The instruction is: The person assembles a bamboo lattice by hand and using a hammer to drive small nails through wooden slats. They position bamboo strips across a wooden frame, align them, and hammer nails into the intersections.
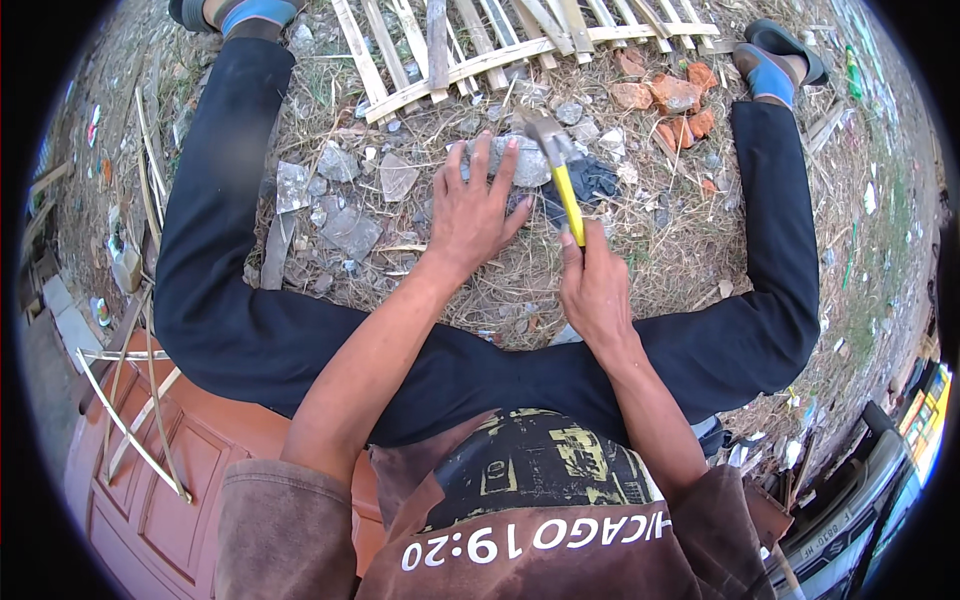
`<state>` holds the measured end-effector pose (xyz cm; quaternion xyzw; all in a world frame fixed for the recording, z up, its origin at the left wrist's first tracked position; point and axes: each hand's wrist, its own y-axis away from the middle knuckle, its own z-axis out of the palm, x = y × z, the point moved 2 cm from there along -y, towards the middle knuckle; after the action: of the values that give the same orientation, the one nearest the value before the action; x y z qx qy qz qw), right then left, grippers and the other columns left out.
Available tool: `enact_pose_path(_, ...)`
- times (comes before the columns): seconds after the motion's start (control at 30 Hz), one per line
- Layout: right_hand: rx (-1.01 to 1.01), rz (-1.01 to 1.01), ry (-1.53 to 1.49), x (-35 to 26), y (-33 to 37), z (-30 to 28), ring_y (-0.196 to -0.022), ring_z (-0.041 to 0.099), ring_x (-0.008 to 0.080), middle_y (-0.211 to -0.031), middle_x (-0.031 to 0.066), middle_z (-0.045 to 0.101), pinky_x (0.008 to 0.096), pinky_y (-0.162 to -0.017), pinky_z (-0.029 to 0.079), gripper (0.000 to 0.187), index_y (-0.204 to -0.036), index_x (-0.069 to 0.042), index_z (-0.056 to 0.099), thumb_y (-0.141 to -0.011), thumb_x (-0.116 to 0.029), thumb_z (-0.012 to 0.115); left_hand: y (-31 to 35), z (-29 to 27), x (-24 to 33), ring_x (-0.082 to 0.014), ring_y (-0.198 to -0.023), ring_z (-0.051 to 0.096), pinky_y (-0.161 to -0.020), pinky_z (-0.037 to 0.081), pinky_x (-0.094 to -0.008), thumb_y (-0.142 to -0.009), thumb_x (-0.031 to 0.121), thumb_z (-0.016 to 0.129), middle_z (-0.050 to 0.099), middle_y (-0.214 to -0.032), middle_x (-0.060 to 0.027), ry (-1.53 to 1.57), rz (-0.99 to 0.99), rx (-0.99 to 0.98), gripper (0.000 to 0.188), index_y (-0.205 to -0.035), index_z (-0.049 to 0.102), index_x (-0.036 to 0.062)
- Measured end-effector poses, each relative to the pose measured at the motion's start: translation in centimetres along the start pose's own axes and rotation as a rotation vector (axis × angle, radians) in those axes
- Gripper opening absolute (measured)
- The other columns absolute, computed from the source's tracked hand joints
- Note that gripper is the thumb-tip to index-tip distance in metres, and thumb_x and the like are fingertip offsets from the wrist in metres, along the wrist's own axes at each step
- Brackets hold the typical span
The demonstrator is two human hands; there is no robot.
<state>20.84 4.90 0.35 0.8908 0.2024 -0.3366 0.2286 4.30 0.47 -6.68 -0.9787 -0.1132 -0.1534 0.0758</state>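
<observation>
A hammer with a yellow handle [569, 198] and a dull metal head is gripped by my right hand [597, 283], its head raised at the far end. The hammer head appears over the right end of a grey stone [522, 163]; whether they touch I cannot tell. My left hand [472, 205] lies with fingers spread, the fingertips on the stone's left and middle part. Under and beside the stone's right side is a crumpled dark plastic piece [592, 181]. Flat grey stone pieces [351, 232] lie left of my left hand.
A wooden slat frame [490, 62] lies beyond the stones. Broken orange brick pieces [676, 94] sit at far right. My black-trousered legs [215, 180] spread on both sides. A reddish-brown panelled door [190, 470] lies at lower left; a vehicle [840, 520] stands at lower right.
</observation>
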Motion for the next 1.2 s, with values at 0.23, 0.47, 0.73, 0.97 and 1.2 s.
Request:
enact_pose_path(0.23, -0.029, 0.023, 0.007, 0.3, 0.1, 0.4, -0.059, 0.06, 0.0494, -0.062, 0.027, 0.057, 0.0552, -0.049, 0.042, 0.015, -0.104, -0.001, 0.045, -0.1, -0.011, 0.055, 0.4, -0.2, 0.1, -0.0451, -0.13, 0.034, -0.101, 0.038, -0.0564, -0.084, 0.038, 0.073, 0.035, -0.147, -0.0202, -0.014, -0.028, -0.029, 0.078, -0.149, 0.04, 0.0098)
enact_pose_path(0.47, -0.05, 0.035, 0.018, 0.8, -0.2, 0.5, -0.059, 0.06, 0.0498, -0.063, 0.0275, 0.058, 0.055, -0.049, 0.042, 0.016, -0.106, -0.001, 0.046, -0.101, -0.013, 0.054, -0.2, -0.1, 0.2, -0.0449, -0.13, 0.034, -0.102, 0.037, -0.0567, -0.085, 0.039, 0.072, 0.035, -0.147, -0.0208, -0.012, -0.009, -0.01, 0.078, -0.15, 0.039, 0.0095)
enact_pose_path(0.73, -0.053, 0.054, 0.002, 0.7, -0.3, 0.6, -0.059, 0.059, 0.0503, -0.062, 0.027, 0.057, 0.0549, -0.049, 0.041, 0.016, -0.105, 0.0, 0.046, -0.101, -0.014, 0.053, 0.0, -0.1, 0.2, -0.0449, -0.13, 0.034, -0.102, 0.036, -0.0559, -0.085, 0.039, 0.071, 0.035, -0.147, -0.0206, -0.021, -0.029, -0.039, 0.08, -0.151, 0.036, 0.0102)
enact_pose_path(0.97, -0.047, 0.04, 0.042, 1.0, -0.3, 0.9, -0.058, 0.059, 0.0493, -0.061, 0.0273, 0.057, 0.0547, -0.049, 0.041, 0.015, -0.107, 0.0, 0.047, -0.101, -0.013, 0.053, -0.1, 0.1, 0.3, -0.0446, -0.129, 0.034, -0.102, 0.036, -0.0568, -0.085, 0.039, 0.071, 0.035, -0.147, -0.0207, -0.013, -0.012, -0.012, 0.08, -0.151, 0.037, 0.0101)
enact_pose_path(1.2, -0.01, 0.044, 0.062, 1.4, 0.3, 1.1, -0.058, 0.06, 0.0488, -0.063, 0.027, 0.058, 0.0555, -0.05, 0.044, 0.018, -0.107, 0.001, 0.047, -0.098, -0.012, 0.056, -0.1, 0.2, 0.4, -0.0452, -0.131, 0.033, -0.102, 0.035, -0.0576, -0.086, 0.038, 0.07, 0.035, -0.148, -0.0211, -0.006, -0.009, -0.035, 0.076, -0.149, 0.039, 0.007)
